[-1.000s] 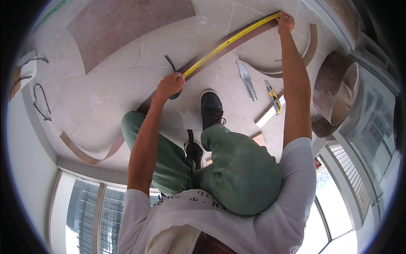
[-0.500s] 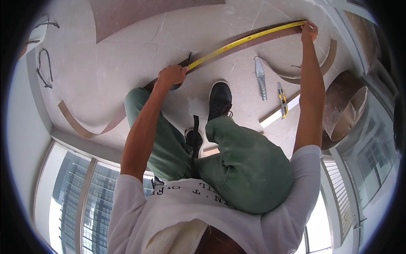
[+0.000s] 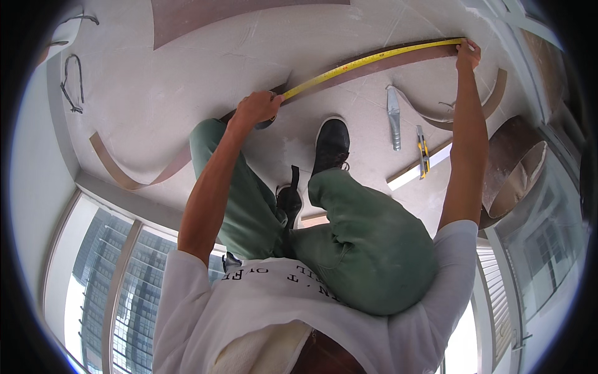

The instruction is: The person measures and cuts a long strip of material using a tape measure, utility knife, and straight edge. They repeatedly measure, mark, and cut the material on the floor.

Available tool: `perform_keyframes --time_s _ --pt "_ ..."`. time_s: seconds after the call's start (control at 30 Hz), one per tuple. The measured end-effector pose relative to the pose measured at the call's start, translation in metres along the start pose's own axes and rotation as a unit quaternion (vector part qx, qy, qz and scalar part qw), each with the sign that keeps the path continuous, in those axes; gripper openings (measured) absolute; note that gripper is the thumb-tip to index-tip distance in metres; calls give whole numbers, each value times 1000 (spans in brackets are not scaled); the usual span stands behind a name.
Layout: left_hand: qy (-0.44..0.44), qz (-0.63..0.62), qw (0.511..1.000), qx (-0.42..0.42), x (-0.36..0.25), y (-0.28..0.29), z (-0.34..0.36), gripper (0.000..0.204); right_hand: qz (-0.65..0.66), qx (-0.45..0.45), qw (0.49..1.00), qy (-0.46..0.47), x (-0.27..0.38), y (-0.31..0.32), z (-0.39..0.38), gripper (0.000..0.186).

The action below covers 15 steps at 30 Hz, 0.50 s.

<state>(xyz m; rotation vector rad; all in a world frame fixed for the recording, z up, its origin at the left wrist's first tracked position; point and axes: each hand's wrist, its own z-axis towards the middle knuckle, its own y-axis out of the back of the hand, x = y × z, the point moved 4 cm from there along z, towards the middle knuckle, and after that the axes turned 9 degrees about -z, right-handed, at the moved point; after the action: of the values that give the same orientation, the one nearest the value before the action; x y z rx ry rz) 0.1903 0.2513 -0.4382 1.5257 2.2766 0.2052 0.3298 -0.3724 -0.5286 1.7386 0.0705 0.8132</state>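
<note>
A yellow tape measure (image 3: 367,59) is stretched out between my hands, along a long brown strip (image 3: 398,67) on the floor. My left hand (image 3: 256,108) is closed round the tape's dark case, which shows only in part below the fingers. At the far right, my right hand (image 3: 468,53) pinches the tape's free end against the end of the strip. The strip's left end runs behind my left hand and green-trousered knee. My shoe (image 3: 331,142) stands on the floor just below the tape.
A putty knife-like blade with a silver-wrapped handle (image 3: 393,118) and a yellow utility knife (image 3: 423,153) lie right of my shoe. Near them are a white-edged board (image 3: 411,177), a curled strip (image 3: 492,100) and a rolled brown sheet (image 3: 512,171). Another strip (image 3: 121,177) lies left; a brown sheet (image 3: 237,19) lies ahead.
The whole scene has shifted slightly right in the view, with my head's movement. Both hands keep their hold on the tape measure, which stays stretched along the strip.
</note>
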Motion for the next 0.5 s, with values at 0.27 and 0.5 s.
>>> perform_keyframes --time_s 0.27,0.5 --pt "-3 -27 998 63 78 14 -19 55 28 12 999 -12 0 -1 -4 31" --pt "11 42 998 -35 60 -1 12 68 31 31 999 7 -8 -3 9 30"
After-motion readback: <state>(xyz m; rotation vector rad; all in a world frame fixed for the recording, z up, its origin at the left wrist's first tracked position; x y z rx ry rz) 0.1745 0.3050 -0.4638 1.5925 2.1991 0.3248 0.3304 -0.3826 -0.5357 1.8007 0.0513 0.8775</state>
